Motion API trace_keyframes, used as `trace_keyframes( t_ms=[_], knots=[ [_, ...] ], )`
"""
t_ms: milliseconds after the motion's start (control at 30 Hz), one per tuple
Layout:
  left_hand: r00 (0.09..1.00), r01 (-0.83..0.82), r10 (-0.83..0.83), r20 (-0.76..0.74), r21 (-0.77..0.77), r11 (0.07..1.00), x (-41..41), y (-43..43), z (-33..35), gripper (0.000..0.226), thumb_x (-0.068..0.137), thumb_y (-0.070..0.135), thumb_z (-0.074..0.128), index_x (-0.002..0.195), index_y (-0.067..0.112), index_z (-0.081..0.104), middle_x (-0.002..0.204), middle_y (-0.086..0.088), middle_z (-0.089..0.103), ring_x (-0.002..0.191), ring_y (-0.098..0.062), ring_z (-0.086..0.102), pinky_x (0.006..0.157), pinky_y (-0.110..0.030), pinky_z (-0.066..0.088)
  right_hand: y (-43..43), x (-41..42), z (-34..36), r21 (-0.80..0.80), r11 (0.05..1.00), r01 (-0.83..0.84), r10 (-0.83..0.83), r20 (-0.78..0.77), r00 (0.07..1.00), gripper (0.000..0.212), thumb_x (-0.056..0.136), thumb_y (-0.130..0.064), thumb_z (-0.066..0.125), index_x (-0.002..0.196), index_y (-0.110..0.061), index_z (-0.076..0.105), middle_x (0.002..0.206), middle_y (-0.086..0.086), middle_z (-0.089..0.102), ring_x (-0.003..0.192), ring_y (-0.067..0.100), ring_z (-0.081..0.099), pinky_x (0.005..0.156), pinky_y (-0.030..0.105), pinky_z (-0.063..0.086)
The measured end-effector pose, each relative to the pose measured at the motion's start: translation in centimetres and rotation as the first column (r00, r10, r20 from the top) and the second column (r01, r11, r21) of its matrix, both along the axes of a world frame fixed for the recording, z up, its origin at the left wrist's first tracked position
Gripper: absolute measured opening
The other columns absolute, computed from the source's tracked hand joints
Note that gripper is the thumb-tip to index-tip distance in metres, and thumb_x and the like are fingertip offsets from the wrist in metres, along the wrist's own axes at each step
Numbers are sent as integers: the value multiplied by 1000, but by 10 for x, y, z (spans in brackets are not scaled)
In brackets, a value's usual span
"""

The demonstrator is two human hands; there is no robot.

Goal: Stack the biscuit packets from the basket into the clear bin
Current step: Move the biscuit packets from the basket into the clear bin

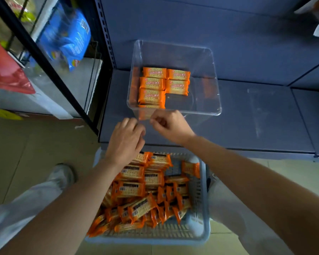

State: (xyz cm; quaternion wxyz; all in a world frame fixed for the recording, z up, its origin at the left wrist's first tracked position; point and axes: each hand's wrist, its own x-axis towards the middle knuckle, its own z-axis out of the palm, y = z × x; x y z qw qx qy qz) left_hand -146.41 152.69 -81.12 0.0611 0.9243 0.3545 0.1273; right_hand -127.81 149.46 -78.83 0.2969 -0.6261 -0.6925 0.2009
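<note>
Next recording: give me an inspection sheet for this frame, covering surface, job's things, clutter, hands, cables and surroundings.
Surface: dark grey shelf bears the clear bin; tiled floor bears the basket.
Job's things: clear bin holds orange biscuit packets lying flat in two columns, near right corner bare; basket heaped with loose packets.
Clutter: nothing seen.
Grippers: left hand and right hand in front of the bin's near wall, fingers curled; whether they hold anything cannot be told.
Cables: nothing seen.
Surroundings: blue bags and a red bag at left.
</note>
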Motion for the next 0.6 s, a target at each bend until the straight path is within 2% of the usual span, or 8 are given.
trace_keyframes(
  t_ms=[67, 133, 200, 267, 333, 433, 500, 600],
  knots=[
    [997, 2, -12, -74, -139, 990, -14, -16, -19, 12, 84, 15, 58, 94, 14, 63, 96, -4, 56, 93, -26, 55, 74, -36, 41, -23, -12, -25, -111, 994, 9, -8, 6, 1000, 18, 91, -24, 56, 82, -12, 65, 71, -1, 65, 63, 19, 59, 59, 35, 50],
    [974, -58, -11, -227, -293, 954, -27, -32, -37, 27, 89, 21, 56, 115, 17, 60, 117, -4, 55, 112, -25, 51, 80, -35, 39, -46, -21, -50, -240, 970, 45, -45, 7, 999, 17, 92, -26, 56, 86, -14, 67, 77, -2, 66, 69, 18, 60, 64, 37, 52],
    [924, -137, -47, -379, -444, 886, -40, -44, -56, 47, 95, 27, 49, 140, 20, 42, 148, -5, 37, 137, -22, 32, 102, -35, 33, -65, -26, -77, -389, 918, 75, -66, 36, 997, 16, 93, -29, 55, 98, -18, 65, 91, -3, 67, 79, 16, 61, 73, 39, 53],
    [876, -198, -100, -472, -542, 817, -49, -53, -70, 61, 98, 30, 45, 152, 22, 20, 161, -3, 9, 148, -21, 9, 116, -37, 19, -80, -28, -102, -537, 839, 93, -51, 93, 994, 26, 95, -29, 53, 119, -22, 58, 116, -2, 63, 98, 18, 62, 84, 38, 52],
    [850, -223, -127, -511, -568, 792, -53, -57, -82, 69, 99, 32, 44, 154, 24, 4, 161, -4, -9, 149, -21, -6, 119, -39, 9, -90, -29, -123, -589, 799, 117, -60, 116, 991, 41, 94, -23, 55, 134, -23, 47, 136, 2, 51, 118, 23, 53, 94, 36, 48],
    [834, -227, -125, -538, -540, 810, -57, -60, -97, 73, 99, 33, 43, 154, 25, -4, 158, -4, -22, 147, -22, -14, 119, -37, 2, -91, -29, -150, -623, 766, 160, -95, 137, 986, 61, 90, -15, 58, 145, -20, 33, 148, 5, 36, 137, 28, 32, 105, 41, 40],
    [852, -226, -94, -515, -523, 822, -59, -62, -106, 72, 98, 32, 44, 154, 25, -1, 158, -4, -25, 147, -22, -16, 118, -36, 0, -89, -30, -166, -641, 741, 199, -89, 200, 976, 71, 87, -17, 63, 149, -20, 26, 150, 6, 31, 137, 31, 28, 106, 44, 40],
    [893, -217, -40, -449, -507, 834, -63, -70, -117, 69, 97, 30, 44, 154, 24, 7, 158, -4, -25, 147, -24, -16, 115, -34, -4, -89, -33, -179, -548, 789, 279, -99, 334, 937, 68, 82, -20, 69, 142, -19, 37, 140, 8, 38, 129, 30, 35, 103, 40, 40]
  ],
)
